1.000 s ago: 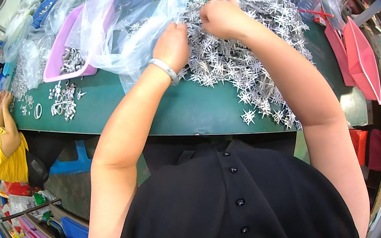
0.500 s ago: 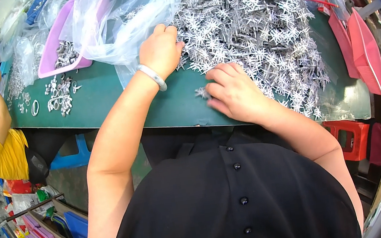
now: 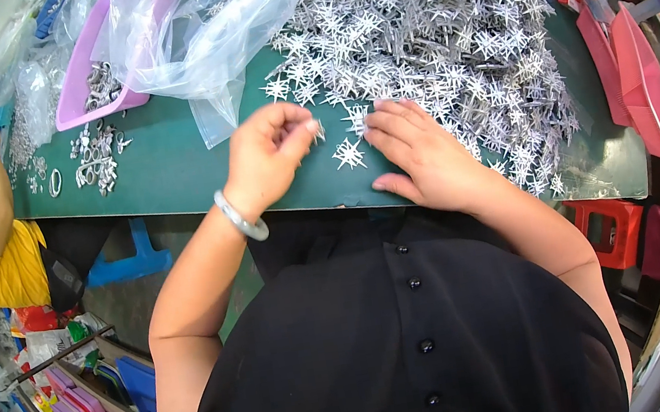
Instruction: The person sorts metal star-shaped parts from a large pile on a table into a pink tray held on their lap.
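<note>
A large heap of silver, spiky star-shaped metal pieces [image 3: 441, 36] covers the green table in front of me. My left hand [image 3: 269, 154], with a pale bangle [image 3: 241, 217] on its wrist, pinches one star-shaped piece [image 3: 319, 130], mostly covered by the fingers. To the right, my right hand [image 3: 425, 153] lies low over the table with fingers stretched out and thumb apart. Its fingertips are at the edge of another star piece [image 3: 357, 119]; whether they touch it I cannot tell. A single star piece [image 3: 349, 154] lies flat between my hands.
Clear plastic bags [image 3: 204, 46] lie beyond my left hand, partly over a purple tray [image 3: 96, 113] of metal parts. Small silver parts [image 3: 99, 159] and a ring [image 3: 55, 183] are at the left. Pink bins [image 3: 640, 83] stand right of the table. A person in yellow [image 3: 6, 263] works at far left.
My left hand has come back from the heap toward me, now with a star piece in its fingers. The right hand has shifted slightly right and its fingers have straightened, uncovering star pieces.
</note>
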{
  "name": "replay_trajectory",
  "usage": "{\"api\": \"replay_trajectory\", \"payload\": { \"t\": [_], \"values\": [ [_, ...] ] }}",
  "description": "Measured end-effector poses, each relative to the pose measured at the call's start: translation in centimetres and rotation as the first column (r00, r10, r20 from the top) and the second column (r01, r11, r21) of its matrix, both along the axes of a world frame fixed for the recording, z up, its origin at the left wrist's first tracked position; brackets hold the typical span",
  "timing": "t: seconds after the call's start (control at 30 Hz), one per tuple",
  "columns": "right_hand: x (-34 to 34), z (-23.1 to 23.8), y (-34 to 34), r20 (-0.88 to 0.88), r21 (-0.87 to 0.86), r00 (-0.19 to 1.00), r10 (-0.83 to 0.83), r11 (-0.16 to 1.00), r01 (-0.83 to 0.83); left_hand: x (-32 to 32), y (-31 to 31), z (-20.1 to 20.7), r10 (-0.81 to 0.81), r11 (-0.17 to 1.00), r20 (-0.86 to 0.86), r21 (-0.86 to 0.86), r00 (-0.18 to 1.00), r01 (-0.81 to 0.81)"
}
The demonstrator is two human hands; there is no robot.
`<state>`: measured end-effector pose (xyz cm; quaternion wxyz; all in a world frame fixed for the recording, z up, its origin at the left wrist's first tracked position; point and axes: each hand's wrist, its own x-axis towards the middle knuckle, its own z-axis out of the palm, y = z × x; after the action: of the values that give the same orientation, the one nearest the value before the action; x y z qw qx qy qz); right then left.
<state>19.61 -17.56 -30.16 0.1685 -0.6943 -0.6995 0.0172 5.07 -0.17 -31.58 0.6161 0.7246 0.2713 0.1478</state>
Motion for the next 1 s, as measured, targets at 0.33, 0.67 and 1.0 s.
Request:
{"api": "replay_trajectory", "payload": {
  "t": [0.33,0.67,1.0],
  "values": [
    [-0.6,-0.5,-0.7,-0.035,0.075,0.997,0.07,0.995,-0.067,-3.3,-0.3,0.2,-0.105,0.718,-0.043,0.688,0.994,0.105],
    [15.4,10.5,-14.5,0.387,0.703,0.539,-0.748,0.618,0.352,-4.9,-1.0,0.4,0.073,0.728,0.119,0.672,0.99,-0.135],
    [28.1,9.7,-28.8,0.355,0.252,0.341,-0.871,0.44,0.862,-7.0,-5.2,0.1,0.227,0.781,0.163,0.559,0.96,-0.279]
  ]
}}
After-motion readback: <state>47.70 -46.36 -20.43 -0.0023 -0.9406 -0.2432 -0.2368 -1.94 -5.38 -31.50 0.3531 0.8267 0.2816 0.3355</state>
